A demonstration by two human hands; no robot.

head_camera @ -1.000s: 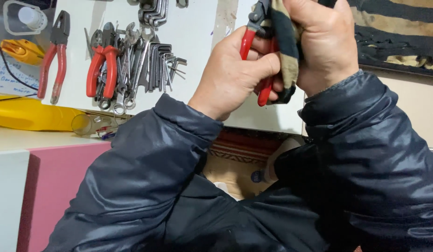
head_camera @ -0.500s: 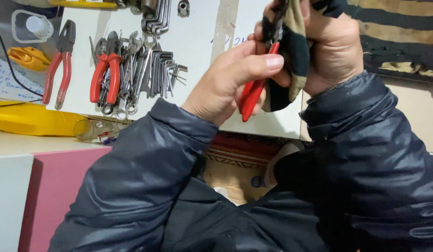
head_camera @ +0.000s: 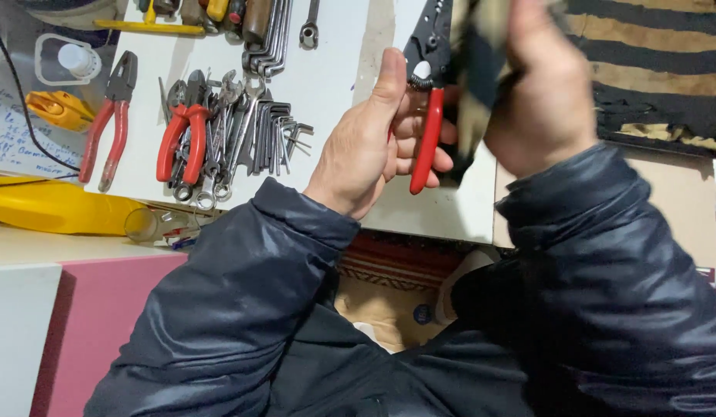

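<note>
Red-handled pliers (head_camera: pixel 429 116) sit gripped in my left hand (head_camera: pixel 373 139) above the surface while my blurred right hand (head_camera: pixel 539 93) clutches the cloth (head_camera: pixel 474 69); I'd wipe steadily, clear of the blades.

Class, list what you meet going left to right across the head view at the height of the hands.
Yellow tool → red-handled pliers → pile of wrenches and hex keys → left hand → red-handled tool → right hand → striped cloth.

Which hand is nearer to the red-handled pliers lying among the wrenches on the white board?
Left. The left hand, holding a red-handled cutter, is just right of the red-handled pliers and the wrenches. The blurred right hand is farther right, gripping a striped cloth.
</note>
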